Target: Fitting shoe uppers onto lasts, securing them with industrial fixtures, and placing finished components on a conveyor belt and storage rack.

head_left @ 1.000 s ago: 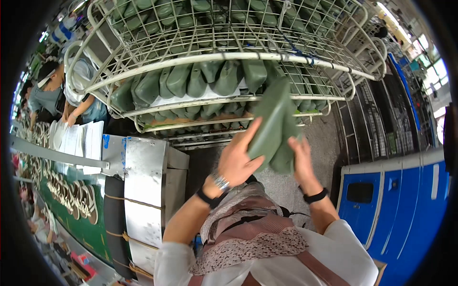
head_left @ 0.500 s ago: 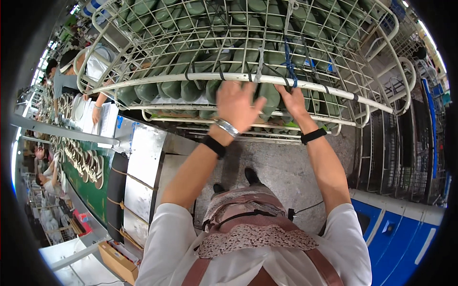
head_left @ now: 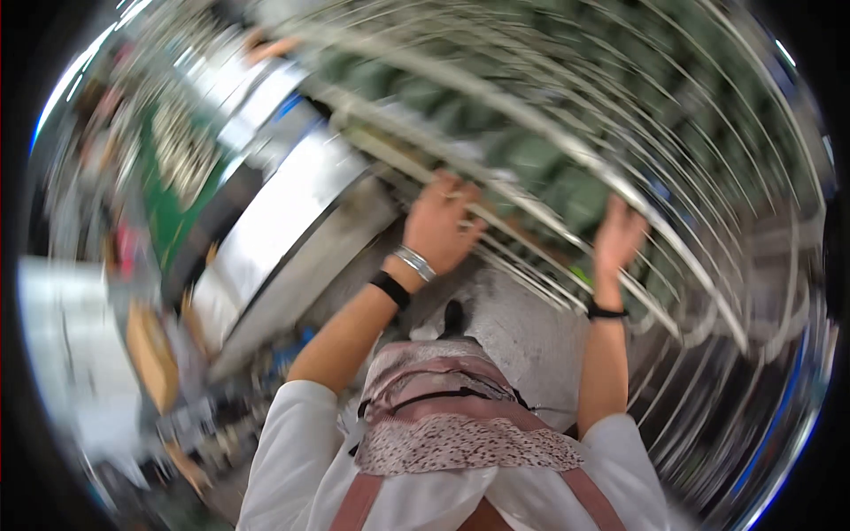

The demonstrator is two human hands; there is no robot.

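A cream-white wire rack [head_left: 522,124] runs slantwise across the upper part of the head view, holding rows of dark green, rounded shoe-shaped pieces [head_left: 522,152]. At its lower near rail is my left hand [head_left: 440,226], the fingers bent over the bar and the thumb side toward the right. Farther right, my right hand [head_left: 618,237] is raised against the upper front rail, its fingers smeared by motion. Whether those fingers grip the rail or only touch it is unclear. Blur hides the detail of the green pieces.
To the left stands a metal-sided bench [head_left: 279,226] beside a green conveyor belt [head_left: 164,199] carrying shoes. A person's arm [head_left: 270,49] reaches in at the upper left. A cardboard box [head_left: 152,354] is at the lower left. Grey concrete floor [head_left: 496,327] lies under the rack.
The whole scene has swung clockwise and blurred, so the rack now slants down to the right. My left hand has dropped from the upper rail to the lower one; my right hand has shifted right.
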